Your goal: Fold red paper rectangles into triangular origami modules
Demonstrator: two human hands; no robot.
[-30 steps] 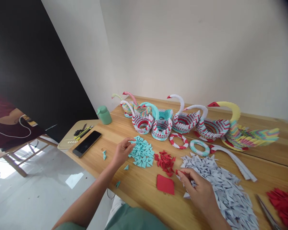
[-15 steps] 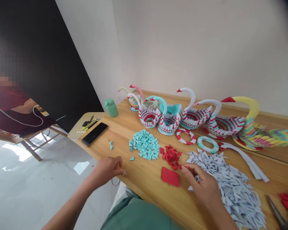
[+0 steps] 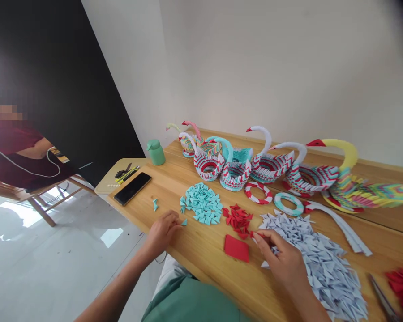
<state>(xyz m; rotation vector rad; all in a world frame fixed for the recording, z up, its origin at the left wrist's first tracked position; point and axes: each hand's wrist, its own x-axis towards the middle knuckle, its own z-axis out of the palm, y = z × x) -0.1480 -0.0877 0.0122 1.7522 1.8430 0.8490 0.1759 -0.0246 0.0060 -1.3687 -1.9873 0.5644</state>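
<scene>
My left hand (image 3: 165, 230) rests low over the table's near edge. Its curled thumb and forefinger are slightly apart, with the tips beside a single turquoise folded paper triangle (image 3: 184, 222). My right hand (image 3: 282, 255) pinches a small red folded paper triangle (image 3: 251, 234), mostly covered by the fingertips. Just beyond it lies a pile of red paper triangles (image 3: 237, 219). To its left is a flat stack of red paper (image 3: 236, 248). A heap of white paper triangles (image 3: 322, 250) spreads beneath and beyond the right hand, and a turquoise triangle pile (image 3: 203, 203) lies between the hands.
Several folded-paper swans (image 3: 238, 172) line the back. Before them lie a red-white ring (image 3: 248, 192), a turquoise-white ring (image 3: 278, 203) and a white swan neck (image 3: 342, 228). A phone (image 3: 132, 188) and green bottle (image 3: 156, 153) stand left; scissors (image 3: 383, 297) right. A person (image 3: 23, 147) sits far left.
My left hand has moved forward and right, up to the lone turquoise triangle. My right hand keeps its pinch in nearly the same place. The view has shifted slightly.
</scene>
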